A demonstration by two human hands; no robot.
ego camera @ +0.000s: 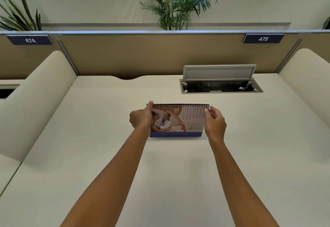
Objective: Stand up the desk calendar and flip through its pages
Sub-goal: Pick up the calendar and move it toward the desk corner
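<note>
The left hand [141,119] hides the calendar's [178,121] left edge; its small text is unreadable.

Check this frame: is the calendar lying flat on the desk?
No. The desk calendar stands upright on its blue base, June page facing the camera, with the left hand and right hand at its sides.

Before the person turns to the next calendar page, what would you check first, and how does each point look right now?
1. Desk calendar standing upright on the desk: ok.
2. Left hand holding the calendar's left edge: ok.
3. Right hand fingertips at the top right corner of the June page: ok, though whether they pinch just one sheet cannot tell.
4. Spiral binding free for the page to swing over: ok.
5. Space behind the calendar, before the open cable hatch: ok.
6. Stand's rear foot set firmly: cannot tell, hidden.
</note>
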